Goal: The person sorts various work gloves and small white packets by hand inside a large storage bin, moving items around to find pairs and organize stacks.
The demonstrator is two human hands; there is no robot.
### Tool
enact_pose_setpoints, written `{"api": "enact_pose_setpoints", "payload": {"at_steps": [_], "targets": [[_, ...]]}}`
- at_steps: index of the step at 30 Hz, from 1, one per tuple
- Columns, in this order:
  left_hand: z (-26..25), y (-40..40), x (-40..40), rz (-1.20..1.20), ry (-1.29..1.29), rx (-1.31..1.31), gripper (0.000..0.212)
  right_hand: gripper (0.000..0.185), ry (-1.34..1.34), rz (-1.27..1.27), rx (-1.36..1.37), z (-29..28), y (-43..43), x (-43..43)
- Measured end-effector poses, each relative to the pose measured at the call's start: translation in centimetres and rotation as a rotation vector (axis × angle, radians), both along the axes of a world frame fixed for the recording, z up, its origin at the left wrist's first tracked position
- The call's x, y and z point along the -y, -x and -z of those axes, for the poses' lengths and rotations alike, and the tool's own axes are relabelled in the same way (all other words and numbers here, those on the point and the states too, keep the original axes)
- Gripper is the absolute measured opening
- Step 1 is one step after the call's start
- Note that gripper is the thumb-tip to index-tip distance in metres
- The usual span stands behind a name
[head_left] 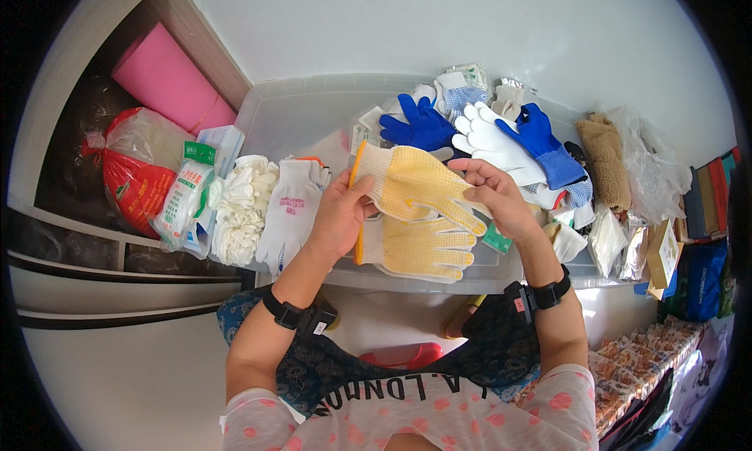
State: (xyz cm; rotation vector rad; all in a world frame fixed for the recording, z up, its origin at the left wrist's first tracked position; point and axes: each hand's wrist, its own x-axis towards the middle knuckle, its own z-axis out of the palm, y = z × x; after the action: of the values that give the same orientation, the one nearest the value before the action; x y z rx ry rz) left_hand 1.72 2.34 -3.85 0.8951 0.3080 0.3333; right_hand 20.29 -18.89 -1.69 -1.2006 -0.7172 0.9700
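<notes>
Between my hands is a yellow-dotted knit work glove [411, 177] with an orange-edged cuff. My left hand [343, 207] grips it at the cuff, and my right hand [499, 201] holds its finger end. Directly beneath it, a similar yellow-dotted glove [426, 248] lies flat with its fingers pointing right. White knit gloves with pink print [291, 204] lie left of my left hand. Past my right hand are white gloves [499, 142] and a blue-coated glove [537, 145]; another blue glove [417, 122] lies farther back.
A translucent plastic lid [294, 104] bears the gloves. To the left are bundled white gloves [244, 210], a packet of disposable gloves [185, 198], a red bag [138, 169] and a pink roll [170, 78]. At right sit a rolled brown towel [605, 160] and clear plastic bags [652, 169].
</notes>
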Motion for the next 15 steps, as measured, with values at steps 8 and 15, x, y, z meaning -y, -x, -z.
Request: {"api": "enact_pose_setpoints", "payload": {"at_steps": [8,15], "targets": [[-1.6,-0.2,0.5,-0.239,-0.1,0.012,0.03,0.038,0.064,0.268,0.372,3.5,0.0,-0.8],[-2.4,1.6,0.1,-0.438,-0.295,0.19,0.023,0.032,0.104,0.123,1.189,4.6,3.9,-3.1]]}}
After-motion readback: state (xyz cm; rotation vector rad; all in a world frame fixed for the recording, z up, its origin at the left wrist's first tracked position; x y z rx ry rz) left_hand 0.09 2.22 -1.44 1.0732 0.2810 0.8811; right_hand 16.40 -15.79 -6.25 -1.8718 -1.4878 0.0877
